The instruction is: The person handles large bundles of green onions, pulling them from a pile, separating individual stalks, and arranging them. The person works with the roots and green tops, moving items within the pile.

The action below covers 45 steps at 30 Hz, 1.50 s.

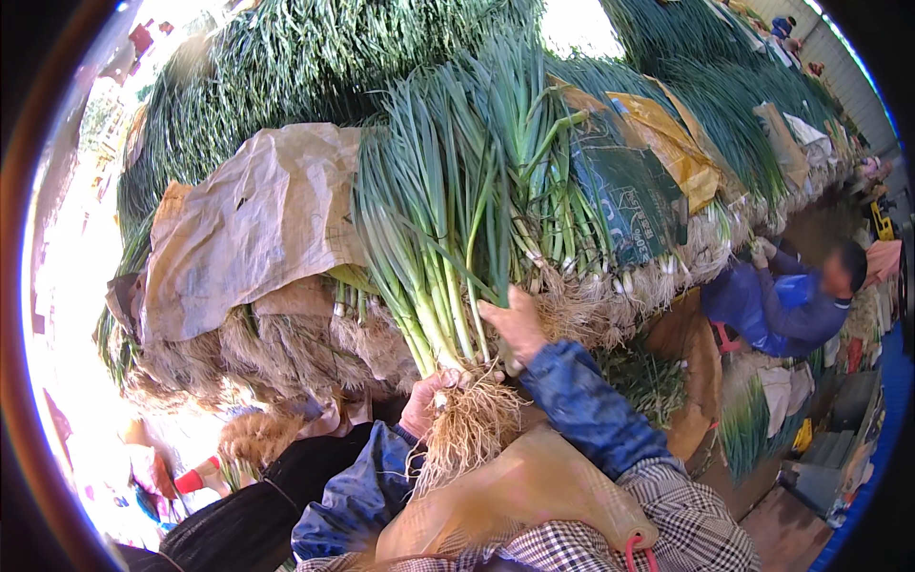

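My left hand (427, 404) grips a bunch of scallions (439, 307) low down, beside their pale bases. Their long tan roots (475, 418) hang over my lap, and the green leaves fan away from me. At the bunch's right side, my right hand (520, 325) pinches a bent green leaf (490, 292) between thumb and fingers; part of the fingers is hidden. More loose scallions (565, 207) lie just behind, on the edge of a large stack, roots toward me. A translucent tan apron (515, 486) covers my lap.
Tall scallion stacks (322, 64) rise ahead. A tan woven sheet (257, 222) drapes over the left part, and a dark green printed sack (625, 193) lies to the right. A seated person in a blue apron (783, 300) works at right. Black cloth (286, 493) lies lower left.
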{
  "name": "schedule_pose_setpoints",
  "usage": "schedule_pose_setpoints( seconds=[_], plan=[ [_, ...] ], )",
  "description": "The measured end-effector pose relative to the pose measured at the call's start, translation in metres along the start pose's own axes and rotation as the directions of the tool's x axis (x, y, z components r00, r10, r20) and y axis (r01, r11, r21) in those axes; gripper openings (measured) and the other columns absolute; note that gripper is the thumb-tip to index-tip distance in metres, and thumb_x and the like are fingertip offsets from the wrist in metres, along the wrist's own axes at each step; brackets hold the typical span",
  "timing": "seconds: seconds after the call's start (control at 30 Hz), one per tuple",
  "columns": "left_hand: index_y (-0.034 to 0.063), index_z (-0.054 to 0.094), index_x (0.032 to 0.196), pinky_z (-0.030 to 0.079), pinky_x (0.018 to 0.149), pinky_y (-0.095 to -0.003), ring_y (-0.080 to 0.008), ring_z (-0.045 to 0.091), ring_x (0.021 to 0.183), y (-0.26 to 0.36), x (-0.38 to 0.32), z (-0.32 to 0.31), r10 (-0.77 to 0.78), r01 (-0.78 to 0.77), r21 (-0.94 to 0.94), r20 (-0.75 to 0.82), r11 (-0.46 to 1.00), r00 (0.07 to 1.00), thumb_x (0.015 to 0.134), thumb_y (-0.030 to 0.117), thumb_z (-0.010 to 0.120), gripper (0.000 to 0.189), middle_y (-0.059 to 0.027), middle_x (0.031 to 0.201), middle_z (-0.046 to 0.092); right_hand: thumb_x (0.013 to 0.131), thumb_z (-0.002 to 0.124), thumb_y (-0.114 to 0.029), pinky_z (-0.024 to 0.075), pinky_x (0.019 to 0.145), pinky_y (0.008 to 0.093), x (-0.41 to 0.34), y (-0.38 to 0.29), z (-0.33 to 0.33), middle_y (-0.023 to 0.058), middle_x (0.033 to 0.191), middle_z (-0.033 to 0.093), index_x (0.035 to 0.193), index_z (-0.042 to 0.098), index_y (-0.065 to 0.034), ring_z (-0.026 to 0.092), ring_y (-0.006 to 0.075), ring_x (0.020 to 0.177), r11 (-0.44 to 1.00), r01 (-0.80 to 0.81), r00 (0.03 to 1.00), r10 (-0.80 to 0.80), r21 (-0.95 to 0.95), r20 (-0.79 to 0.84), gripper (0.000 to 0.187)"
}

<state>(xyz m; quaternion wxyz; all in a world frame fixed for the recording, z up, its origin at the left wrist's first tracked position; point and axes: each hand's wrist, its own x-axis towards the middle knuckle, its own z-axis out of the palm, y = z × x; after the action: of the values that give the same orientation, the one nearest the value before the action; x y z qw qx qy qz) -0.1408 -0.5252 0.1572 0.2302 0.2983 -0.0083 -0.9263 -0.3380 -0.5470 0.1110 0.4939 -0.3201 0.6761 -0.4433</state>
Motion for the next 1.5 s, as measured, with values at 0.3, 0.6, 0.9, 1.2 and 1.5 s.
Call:
schedule_pose_setpoints(
  seconds=[0.3,0.6,0.9,1.2,1.5],
  plan=[
    [-0.0024,0.059,0.105,0.054,0.071,-0.0335,-0.0221,0.064,0.073,-0.002,0.012,-0.009,-0.067,0.079,0.081,-0.145,0.994,0.987,0.077,0.014,0.062,0.032,-0.0115,0.088,0.066,0.085,0.061,-0.018,0.0488,0.061,0.0313,-0.003,0.015,0.001,0.0057,0.078,0.058,0.099,0.057,-0.0002,0.054,0.0155,0.065,0.992,0.038,0.997,-0.030,-0.124,0.066,0.023],
    [0.0013,0.061,0.092,0.053,0.068,-0.0367,-0.0234,0.062,0.072,-0.008,0.016,-0.011,-0.021,0.039,0.137,-0.132,0.990,0.991,0.078,0.020,0.062,0.023,-0.0109,0.081,0.064,0.084,0.061,-0.023,0.0491,0.061,0.0375,0.015,0.007,0.001,0.0141,0.078,0.064,0.096,0.060,-0.0026,0.062,0.0262,0.068,0.728,0.210,0.975,-0.204,-0.652,0.087,0.024],
    [0.0012,0.060,0.091,0.051,0.080,-0.0425,-0.0289,0.061,0.082,-0.011,0.012,-0.008,-0.009,0.007,-0.034,-0.055,0.999,0.998,0.076,0.021,0.061,0.024,-0.0143,0.090,0.064,0.091,0.050,-0.025,0.0432,0.043,0.0258,-0.023,0.013,-0.006,0.0042,0.079,0.056,0.097,0.056,-0.0026,0.052,0.0106,0.061,0.870,0.115,0.986,-0.157,0.479,0.048,0.024],
    [-0.0063,0.046,0.121,0.048,0.086,-0.0456,-0.0362,0.058,0.097,-0.005,0.016,-0.025,0.109,-0.096,-0.093,0.144,0.991,0.984,0.076,0.029,0.058,0.058,-0.0284,0.114,0.055,0.088,0.053,-0.029,0.0374,0.044,0.0226,-0.045,-0.035,-0.050,-0.0014,0.062,0.045,0.088,0.058,-0.0031,0.041,0.0073,0.051,0.616,-0.460,0.851,0.102,0.639,0.514,0.026],
    [-0.0088,0.051,0.110,0.047,0.086,-0.0484,-0.0397,0.056,0.097,-0.018,0.028,-0.045,0.189,-0.145,-0.184,0.245,0.972,0.951,0.078,0.028,0.057,0.050,-0.0308,0.114,0.053,0.090,0.058,-0.015,0.0500,0.055,0.0262,-0.052,0.011,-0.017,0.0062,0.083,0.066,0.094,0.063,-0.0021,0.060,0.0119,0.066,0.867,-0.185,0.973,0.094,0.463,0.212,0.015]
  ],
)
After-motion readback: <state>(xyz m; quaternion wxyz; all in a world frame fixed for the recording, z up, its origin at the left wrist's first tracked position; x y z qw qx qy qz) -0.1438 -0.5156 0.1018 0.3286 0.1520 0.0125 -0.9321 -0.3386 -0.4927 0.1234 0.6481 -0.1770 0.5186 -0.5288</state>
